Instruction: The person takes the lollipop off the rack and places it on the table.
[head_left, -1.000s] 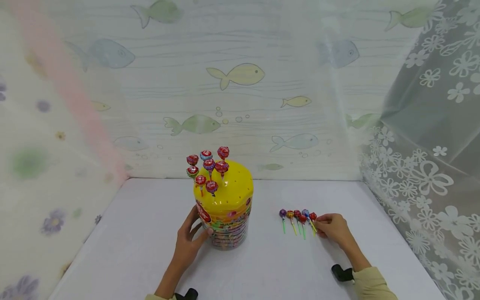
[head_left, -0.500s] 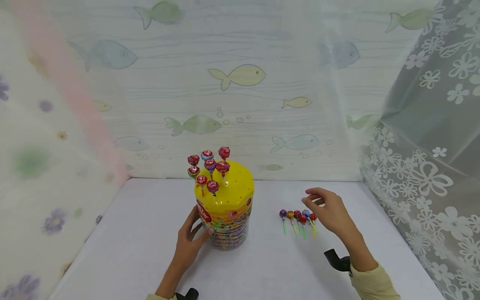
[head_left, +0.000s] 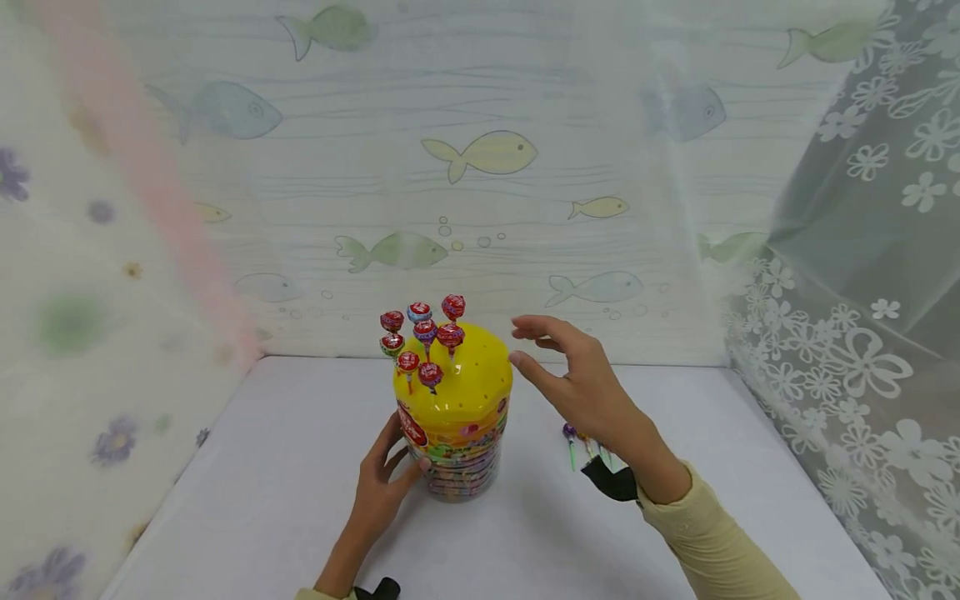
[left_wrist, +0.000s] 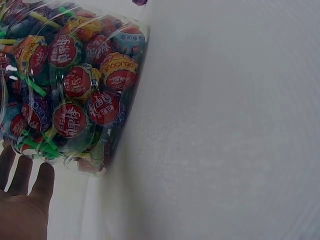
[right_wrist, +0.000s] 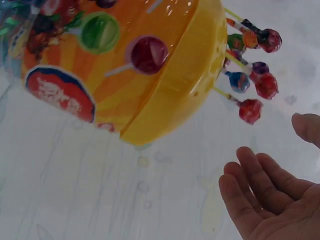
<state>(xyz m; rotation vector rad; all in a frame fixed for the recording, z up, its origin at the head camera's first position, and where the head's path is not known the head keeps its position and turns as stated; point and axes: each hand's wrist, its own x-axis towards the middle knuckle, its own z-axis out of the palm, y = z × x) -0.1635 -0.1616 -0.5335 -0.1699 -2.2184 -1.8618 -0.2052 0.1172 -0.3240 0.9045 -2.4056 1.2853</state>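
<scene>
On the white surface [head_left: 247, 500], the tall, clear, ribbed plastic tub [head_left: 463, 475] could be tipped if its round yellow plastic lid [head_left: 480, 367] were pushed while the left hand [head_left: 378, 487], cupped round the tub's lower left side, were relaxed. By the right hand [head_left: 573, 375], held empty with thumb and fingers parted beside the lid's right edge, the mostly red-wrapped round lollipops [head_left: 431, 375] planted in the lid could be knocked askew through overreach. The loose, foil-bright lollipops [head_left: 569, 432] right of the tub, partly hidden by the black wrist mount [head_left: 611, 481], could be scattered if that were lowered. Since half a second ago, the right hand has been brought from above them to the lid; the left hand's hold is unchanged.
</scene>
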